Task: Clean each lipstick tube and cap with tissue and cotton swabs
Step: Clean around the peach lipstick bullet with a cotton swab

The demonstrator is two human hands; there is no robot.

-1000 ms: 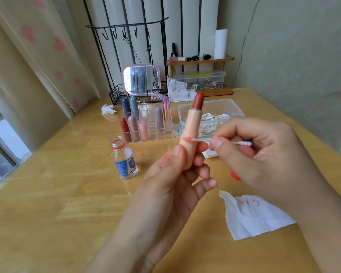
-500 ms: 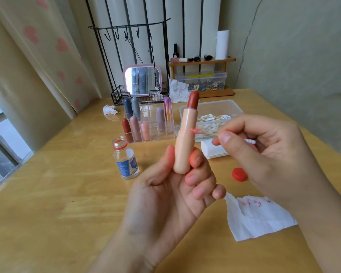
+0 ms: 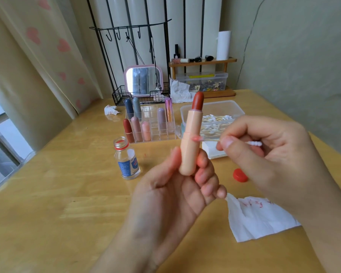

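My left hand (image 3: 177, 196) holds an uncapped peach lipstick tube (image 3: 191, 142) upright by its base, between thumb and fingers, its brick-red bullet raised on top. My right hand (image 3: 264, 154) pinches a cotton swab (image 3: 253, 143); the swab's pink-stained tip touches the tube's middle seam from the right. A white tissue (image 3: 258, 219) with red smears lies on the table under my right wrist. Several capped lipsticks stand in a clear organizer (image 3: 152, 123).
An open glass bottle (image 3: 127, 158) stands left of my hands, its red cap (image 3: 240, 175) lying to the right. A clear tub of cotton swabs (image 3: 213, 113) and a folded tissue stack (image 3: 211, 150) sit behind. A mirror, wire rack and wooden shelf line the back.
My left hand has turned the tube and shifted its grip lower on the base. The swab's tip has stayed at the tube's middle seam while my right hand shifted slightly.
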